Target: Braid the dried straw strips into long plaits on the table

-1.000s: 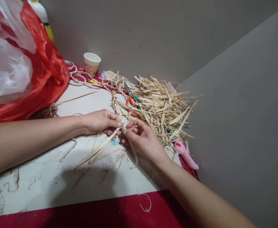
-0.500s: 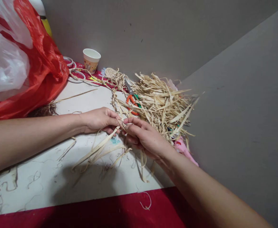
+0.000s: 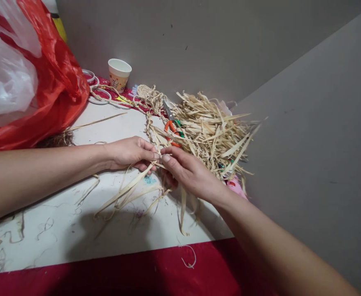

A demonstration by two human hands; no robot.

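Pale dried straw strips [image 3: 127,189] hang and fan out below my two hands, over the white tabletop. My left hand [image 3: 133,153] pinches the strips between thumb and fingers where they meet. Right beside it, my right hand [image 3: 183,166] is closed on the strips too, its thumb tip almost touching the left thumb. A braided straw cord [image 3: 149,127] runs up from the pinch point towards the back of the table. Just behind the hands lie orange-handled scissors [image 3: 171,129], partly under straw. The exact crossing of the strips is hidden by my fingers.
A large heap of straw [image 3: 214,127] lies against the grey wall, with a pink tool [image 3: 236,187] partly showing below it. A paper cup [image 3: 119,76], white rings [image 3: 100,97] and a coiled straw disc [image 3: 143,90] stand behind. A red plastic bag [image 3: 59,82] fills the left.
My right hand has turned slightly, and its thumb has come up beside the left thumb at the pinch point. My left hand keeps its hold; the view has shifted slightly.
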